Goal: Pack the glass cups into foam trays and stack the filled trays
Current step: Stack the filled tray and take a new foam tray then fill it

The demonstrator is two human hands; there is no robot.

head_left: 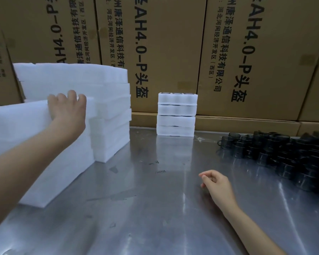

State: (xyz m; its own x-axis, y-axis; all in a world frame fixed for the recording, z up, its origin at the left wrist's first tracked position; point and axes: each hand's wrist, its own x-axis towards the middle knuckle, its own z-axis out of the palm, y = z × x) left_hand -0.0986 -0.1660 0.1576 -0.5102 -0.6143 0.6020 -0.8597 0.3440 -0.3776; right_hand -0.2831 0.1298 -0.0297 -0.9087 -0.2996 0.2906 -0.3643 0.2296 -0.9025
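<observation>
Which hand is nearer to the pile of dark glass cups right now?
Right. The right hand hovers over the bare table just left of the glass cups, not touching them. The left hand is far across the table, on the stack of foam trays.

Steel table point(155, 208): bears empty foam trays point(50, 144) left, filled tray stack point(176, 115) rear, glass cups point(287, 153) right.
</observation>
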